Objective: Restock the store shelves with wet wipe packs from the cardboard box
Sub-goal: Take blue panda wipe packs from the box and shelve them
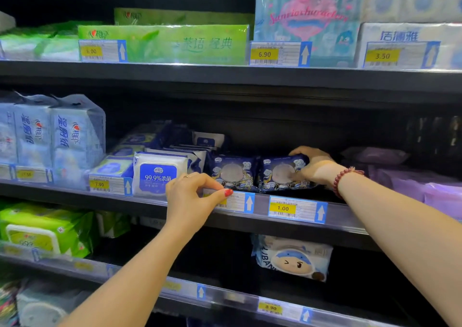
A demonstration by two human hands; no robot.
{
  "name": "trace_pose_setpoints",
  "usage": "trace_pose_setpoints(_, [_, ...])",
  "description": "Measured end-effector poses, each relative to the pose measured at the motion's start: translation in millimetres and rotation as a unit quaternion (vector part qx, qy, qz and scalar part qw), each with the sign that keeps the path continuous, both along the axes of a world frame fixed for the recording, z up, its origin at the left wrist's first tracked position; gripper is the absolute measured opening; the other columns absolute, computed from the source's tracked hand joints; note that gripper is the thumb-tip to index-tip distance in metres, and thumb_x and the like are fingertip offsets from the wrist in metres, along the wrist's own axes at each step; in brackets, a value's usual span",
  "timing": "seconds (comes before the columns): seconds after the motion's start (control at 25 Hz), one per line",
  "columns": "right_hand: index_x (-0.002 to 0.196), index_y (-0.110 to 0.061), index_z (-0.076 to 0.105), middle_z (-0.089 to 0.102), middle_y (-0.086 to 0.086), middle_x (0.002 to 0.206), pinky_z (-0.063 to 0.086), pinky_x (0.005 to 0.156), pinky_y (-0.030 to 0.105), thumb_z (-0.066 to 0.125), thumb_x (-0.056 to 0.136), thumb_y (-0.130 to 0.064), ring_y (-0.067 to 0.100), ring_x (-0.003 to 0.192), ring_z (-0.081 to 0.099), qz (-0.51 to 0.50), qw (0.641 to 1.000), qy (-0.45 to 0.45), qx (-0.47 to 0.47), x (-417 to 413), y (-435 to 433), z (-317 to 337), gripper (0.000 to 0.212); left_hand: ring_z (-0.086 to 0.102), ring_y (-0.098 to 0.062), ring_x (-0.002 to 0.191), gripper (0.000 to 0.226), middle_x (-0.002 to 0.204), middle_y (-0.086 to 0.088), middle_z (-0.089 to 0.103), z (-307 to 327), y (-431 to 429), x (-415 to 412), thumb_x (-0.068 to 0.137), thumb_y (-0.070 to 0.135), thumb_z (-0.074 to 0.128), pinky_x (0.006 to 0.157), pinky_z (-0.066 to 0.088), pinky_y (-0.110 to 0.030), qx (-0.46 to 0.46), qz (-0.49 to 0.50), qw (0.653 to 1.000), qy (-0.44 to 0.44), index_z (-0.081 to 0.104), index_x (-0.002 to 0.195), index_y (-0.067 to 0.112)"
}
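Head view: the middle shelf (350, 220) crosses the centre of the frame, and two dark blue wet wipe packs stand upright side by side at its front edge, touching each other. The right hand (316, 168), at centre right, grips the right dark blue pack (280, 173): its fingers curl over the top right corner and its thumb lies on the lower front face. The hand covers the right end of that pack. A bead bracelet (343, 178) circles the wrist. The left dark blue pack (231, 173) stands free of both hands. The left hand (188, 198), at centre, has its fingers curled, and one fingertip touches the top edge of a price label (240, 201) on the shelf rail. The hand hides the label's price, and whether it pinches the label cannot be told. A white pack (160, 174) stands just left of this hand. Purple packs (425, 186) at the right edge are blurred and cut off.
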State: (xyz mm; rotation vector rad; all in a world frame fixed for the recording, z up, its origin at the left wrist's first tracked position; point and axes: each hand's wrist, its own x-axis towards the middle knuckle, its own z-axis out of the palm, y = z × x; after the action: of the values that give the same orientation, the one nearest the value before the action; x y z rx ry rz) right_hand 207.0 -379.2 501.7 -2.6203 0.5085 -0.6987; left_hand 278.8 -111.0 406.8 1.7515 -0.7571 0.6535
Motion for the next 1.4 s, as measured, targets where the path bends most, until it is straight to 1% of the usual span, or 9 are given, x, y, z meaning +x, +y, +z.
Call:
trace_pose_setpoints(0.16, [0.130,-0.021,0.055,0.056,0.004,0.132,0.046,0.099,0.033,0.078,0.077,-0.022,0.023,0.116,0.055,-0.043,0.996,0.035,-0.074,14.7,-4.7,-8.2,0.058,0.058,-0.013,0.086,0.014,0.076,0.016,0.066,-3.8,-3.2,3.0,0.070,0.050,0.075,0.083,0.048,-0.051,-0.015,-0.001,1.000,-0.024,0.064,0.068,0.041])
trace_pose_setpoints(0.52, [0.134,-0.024,0.048,0.056,0.008,0.128,0.049,0.089,0.033,0.074,0.079,-0.034,0.028,0.111,0.057,-0.064,0.985,0.081,-0.137,2.5,8.6,-2.0,0.061,0.055,-0.013,0.094,0.014,0.085,0.017,0.065,4.5,0.5,-7.8,0.073,0.048,0.075,0.087,0.047,-0.045,0.037,0.031,0.999,0.022,0.062,0.070,0.043])
trace_pose_setpoints(0.6, [0.129,-0.020,0.053,0.059,0.010,0.124,0.049,0.086,0.031,0.073,0.078,-0.036,0.027,0.107,0.059,-0.045,0.987,0.047,-0.145,-18.2,16.5,3.2,0.057,0.055,-0.012,0.100,0.010,0.095,0.014,0.065,12.5,5.3,-13.3,0.076,0.044,0.074,0.089,0.050,-0.040,0.054,0.027,0.997,0.048,0.067,0.080,0.039])
trace_pose_setpoints(0.72, [0.122,-0.017,0.059,0.064,0.007,0.115,0.049,0.086,0.032,0.072,0.079,-0.040,0.024,0.102,0.061,0.009,0.986,-0.016,-0.164,-64.2,42.0,1.9,0.050,0.051,-0.012,0.110,0.029,0.115,0.006,0.063,13.6,16.9,-40.7,0.082,0.034,0.073,0.093,0.043,-0.030,0.110,0.040,0.993,0.000,0.067,0.110,0.027])
trace_pose_setpoints(0.88, [0.124,-0.022,0.058,0.061,0.002,0.116,0.048,0.093,0.036,0.072,0.078,-0.043,0.019,0.104,0.058,0.088,0.976,-0.020,-0.200,-132.1,81.5,-24.2,0.052,0.043,-0.016,0.126,0.047,0.131,0.004,0.057,-2.8,33.8,-84.3,0.083,0.035,0.071,0.101,0.038,-0.034,0.174,0.011,0.983,-0.058,0.059,0.127,0.026])
trace_pose_setpoints(1.04, [0.127,-0.022,0.055,0.058,0.001,0.126,0.042,0.101,0.037,0.072,0.078,-0.042,0.020,0.119,0.051,0.117,0.974,-0.013,-0.191,-198.5,104.6,-88.1,0.055,0.044,-0.020,0.125,0.050,0.131,0.003,0.056,-50.8,44.5,-124.3,0.082,0.036,0.071,0.098,0.039,-0.032,0.221,-0.017,0.972,-0.076,0.057,0.129,0.025])
trace_pose_setpoints(1.16, [0.128,-0.024,0.054,0.058,-0.001,0.123,0.042,0.100,0.040,0.069,0.077,-0.048,0.022,0.118,0.050,0.109,0.982,0.007,-0.153,-235.5,111.6,-160.3,0.058,0.045,-0.025,0.124,0.053,0.131,-0.001,0.057,-105.9,47.5,-150.0,0.081,0.035,0.072,0.098,0.041,-0.039,0.266,-0.042,0.961,-0.070,0.056,0.130,0.022])
trace_pose_setpoints(1.32, [0.129,-0.019,0.055,0.056,0.004,0.124,0.038,0.102,0.037,0.073,0.079,-0.038,0.023,0.120,0.047,0.072,0.994,0.061,-0.057,-264.7,107.4,-270.9,0.056,0.050,-0.030,0.118,0.054,0.126,-0.005,0.061,-184.4,47.4,-171.2,0.077,0.034,0.076,0.097,0.045,-0.042,0.311,-0.060,0.947,-0.044,0.061,0.126,0.017])
trace_pose_setpoints(1.4, [0.128,-0.018,0.055,0.056,0.005,0.123,0.036,0.100,0.032,0.074,0.078,-0.036,0.024,0.121,0.047,0.058,0.993,0.101,0.000,-273.9,103.3,-330.9,0.056,0.052,-0.031,0.116,0.056,0.123,-0.007,0.062,-225.0,45.5,-181.1,0.074,0.043,0.069,0.096,0.043,-0.040,0.325,-0.069,0.943,-0.002,0.062,0.123,0.017])
